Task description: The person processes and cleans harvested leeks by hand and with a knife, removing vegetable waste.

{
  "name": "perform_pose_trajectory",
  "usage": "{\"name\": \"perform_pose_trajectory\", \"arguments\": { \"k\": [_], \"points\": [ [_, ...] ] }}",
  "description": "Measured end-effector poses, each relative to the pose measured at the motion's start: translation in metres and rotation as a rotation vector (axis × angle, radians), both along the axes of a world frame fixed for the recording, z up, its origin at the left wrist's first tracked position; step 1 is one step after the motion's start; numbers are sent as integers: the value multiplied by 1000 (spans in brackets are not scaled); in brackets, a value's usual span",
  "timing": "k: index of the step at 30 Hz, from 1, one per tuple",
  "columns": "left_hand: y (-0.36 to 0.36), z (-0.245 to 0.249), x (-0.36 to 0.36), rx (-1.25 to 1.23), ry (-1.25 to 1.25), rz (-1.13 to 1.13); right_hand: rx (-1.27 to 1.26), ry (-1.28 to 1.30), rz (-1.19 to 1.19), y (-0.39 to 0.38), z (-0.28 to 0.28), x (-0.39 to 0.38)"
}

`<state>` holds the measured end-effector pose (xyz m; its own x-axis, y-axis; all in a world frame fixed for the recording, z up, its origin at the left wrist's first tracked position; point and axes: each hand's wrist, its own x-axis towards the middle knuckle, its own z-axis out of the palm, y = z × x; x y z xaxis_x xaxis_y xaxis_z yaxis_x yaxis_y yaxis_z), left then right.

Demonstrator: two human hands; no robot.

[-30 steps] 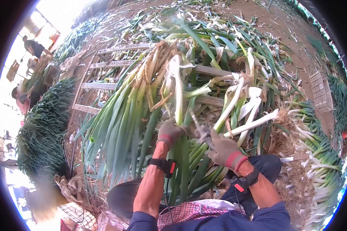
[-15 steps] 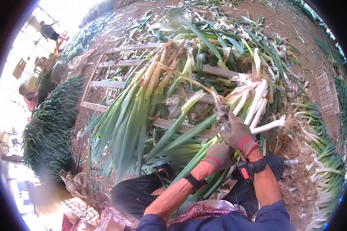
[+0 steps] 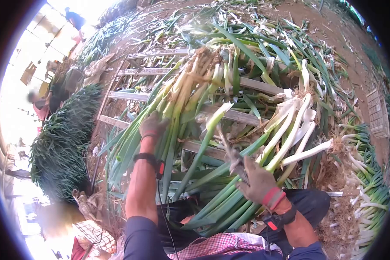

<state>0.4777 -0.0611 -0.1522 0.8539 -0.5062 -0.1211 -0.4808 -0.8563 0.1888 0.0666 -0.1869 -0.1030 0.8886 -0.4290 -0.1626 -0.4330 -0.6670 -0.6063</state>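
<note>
Two gloved hands in view, grey-brown gloves with red cuffs. Left hand (image 3: 153,125) is stretched out onto the untrimmed leek bunch (image 3: 180,97), with its fingers bent down over a few green stalks and closed on them. The back of the glove faces the camera, so I cannot tell how many stalks are in the grip. Right hand (image 3: 258,184) is low, near the lap, fisted tight around the handle of a knife (image 3: 229,149). The blade points up and away and is blurred.

The bunch lies across a wooden rack (image 3: 117,96), root ends far from the person and leaves fanning down to the left. Four rack slats show on the left side. One single leek (image 3: 210,125) with a cut pale tip lies between the two hands, just beside the blade. The peeled leeks (image 3: 292,125), roughly five white shafts, lie to the right of the knife, with their green ends running under the right hand across the dark trousers.

There are two wrist bands, one per arm, each black with a red patch: left band (image 3: 148,158), right band (image 3: 278,219). Any marking on them is too small to read.

- One heap of green tops (image 3: 60,143) at far left.
- One row of cleaned leeks (image 3: 372,190) at right edge.
- One slatted crate (image 3: 379,113) on the dirt ground (image 3: 333,30) far right.
- Two other people: one standing (image 3: 75,18) at top left, one low (image 3: 41,104) by the green heap, both well apart from the hands.
</note>
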Motion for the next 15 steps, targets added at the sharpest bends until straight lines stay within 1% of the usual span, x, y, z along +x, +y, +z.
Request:
{"name": "perform_pose_trajectory", "arguments": {
  "k": [1,4,5,8,9,12,15],
  "points": [
    [2,-1,-1,-40,19,11,6,24,-79,-2,-1,6],
    [1,6,-24,-28,-19,-28,40,89,-93,-4,12,26],
    [3,10,-33,-30,-32,-37,86,76,-10,0,13,29],
    [10,-4,-32,-47,-45,-92,44,66,63,13,25,45],
    [10,2,-37,-23,-125,-114,8,-9,19,14,17,51],
    [-4,6,-31,40,-263,-130,51,-5,93,18,17,50],
    [-21,-4,-15,120,-316,-136,19,148,101,21,28,48]
  ]
}}
